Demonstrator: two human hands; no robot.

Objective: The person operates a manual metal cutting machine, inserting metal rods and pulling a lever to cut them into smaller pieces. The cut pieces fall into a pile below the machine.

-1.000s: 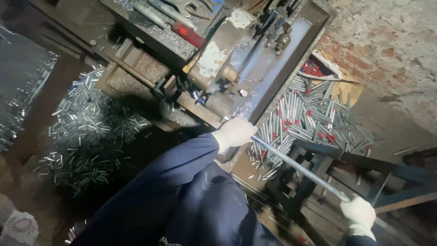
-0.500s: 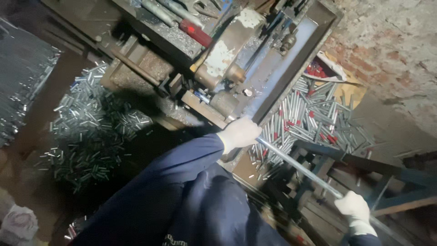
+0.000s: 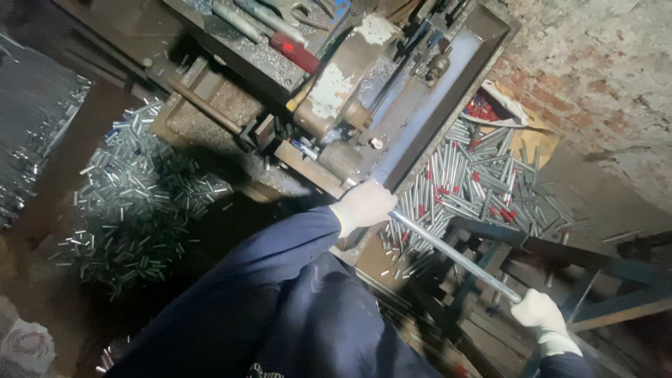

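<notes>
Both gloved hands' fingers clamp metal rod: left hand, right hand; rod tip hidden.

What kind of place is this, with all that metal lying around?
Most likely a small metalworking shop. A worn cutting machine takes a long metal rod, heaps of short cut tubes cover the floor, and the brick wall is bare.

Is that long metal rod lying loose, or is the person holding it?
Held. The left hand grips the metal rod by the machine; the right hand grips its other end.
</notes>
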